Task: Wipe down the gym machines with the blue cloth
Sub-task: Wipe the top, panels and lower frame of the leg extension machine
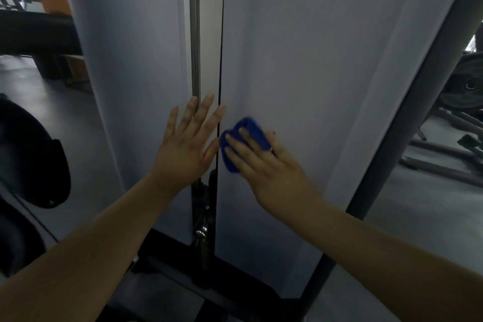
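Panel wipe-down

Right hand (271,172), fingers straight, presses blue cloth (252,129) flat against pale-grey right shroud panel (313,60). Left hand (187,149), fingers spread, rests flat across left shroud panel (130,47) and guide rod (194,34). Grey floor (418,204); dark frame post (407,117) at right.

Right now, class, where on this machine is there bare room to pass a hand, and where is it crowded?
Free: the right panel above the blue cloth, between the centre slot and the dark frame post; the left panel above the left hand. Crowded: at the slot, between left hand and right hand.
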